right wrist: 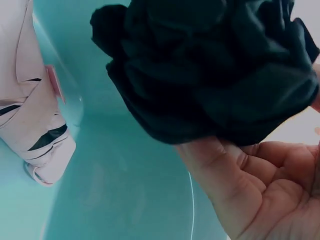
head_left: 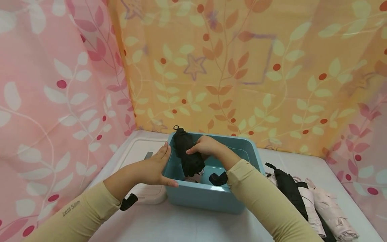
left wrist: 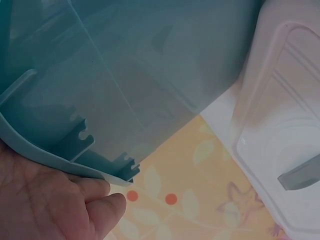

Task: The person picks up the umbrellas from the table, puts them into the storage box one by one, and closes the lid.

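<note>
My right hand (head_left: 208, 148) grips a black folded umbrella (head_left: 188, 155) over the left part of a blue plastic bin (head_left: 208, 196). The umbrella is tilted, with its strap loop at the far end above the bin's back left corner. In the right wrist view, the gathered black cloth (right wrist: 210, 80) fills the top, with fingers against its underside. A pale pink folded umbrella (right wrist: 37, 95) lies inside the bin. My left hand (head_left: 152, 168) rests on the bin's left rim with its fingers extended and the thumb across the front left corner.
A white lid (head_left: 133, 151) with a grey latch (left wrist: 300, 173) lies left of the bin. To the right, several rolled umbrellas lie side by side, among them a black one (head_left: 290, 190) and a pale pink one (head_left: 334, 213). Patterned cloth (head_left: 193, 101) hangs behind the table.
</note>
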The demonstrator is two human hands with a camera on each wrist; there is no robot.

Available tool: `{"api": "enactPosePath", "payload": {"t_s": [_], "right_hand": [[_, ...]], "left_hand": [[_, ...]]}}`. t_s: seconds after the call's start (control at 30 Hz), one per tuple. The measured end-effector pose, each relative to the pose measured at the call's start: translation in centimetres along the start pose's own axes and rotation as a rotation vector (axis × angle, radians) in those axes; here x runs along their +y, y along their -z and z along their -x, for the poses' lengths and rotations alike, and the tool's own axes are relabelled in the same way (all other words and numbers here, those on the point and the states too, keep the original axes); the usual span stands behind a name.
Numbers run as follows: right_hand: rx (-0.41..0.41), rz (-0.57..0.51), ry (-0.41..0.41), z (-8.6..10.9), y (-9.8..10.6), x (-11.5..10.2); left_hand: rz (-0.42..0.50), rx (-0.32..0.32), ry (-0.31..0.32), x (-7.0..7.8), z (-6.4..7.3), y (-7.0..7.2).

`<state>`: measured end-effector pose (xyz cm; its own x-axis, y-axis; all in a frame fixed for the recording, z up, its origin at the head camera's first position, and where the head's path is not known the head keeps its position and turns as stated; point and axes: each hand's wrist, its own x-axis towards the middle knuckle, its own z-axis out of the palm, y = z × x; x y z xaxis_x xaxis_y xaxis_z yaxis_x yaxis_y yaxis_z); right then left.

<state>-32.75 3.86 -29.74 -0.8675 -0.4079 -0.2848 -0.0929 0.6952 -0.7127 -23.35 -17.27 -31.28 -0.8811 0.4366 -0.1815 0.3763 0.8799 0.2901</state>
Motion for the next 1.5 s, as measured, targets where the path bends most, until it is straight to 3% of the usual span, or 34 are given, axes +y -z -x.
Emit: {"api": "enactPosePath", "payload": {"t_s": [0.33,0.5,0.77,1.13,1.5], "right_hand": [[-0.080,0.029,0.004,-0.1,-0.7,-0.2],[-0.083,0.030,0.017,0.0,-0.9,-0.1],[-0.159,-0.052,0.079,0.0,-1.2,-0.2],[0.004,-0.032,0.132,0.0,0.2,-0.3],[0.033,-0.071,0.182,0.2,1.2,0.2]], "left_hand": [[0.007,0.001,0.000,-0.1,0.0,-0.1],[0.013,0.003,-0.002,-0.1,0.0,-0.2],[0.023,0.013,-0.003,0.1,0.4,-0.3],[0.019,0.017,-0.008,0.1,0.4,-0.2],[0.017,0.014,-0.009,0.2,0.4,-0.1]]}}
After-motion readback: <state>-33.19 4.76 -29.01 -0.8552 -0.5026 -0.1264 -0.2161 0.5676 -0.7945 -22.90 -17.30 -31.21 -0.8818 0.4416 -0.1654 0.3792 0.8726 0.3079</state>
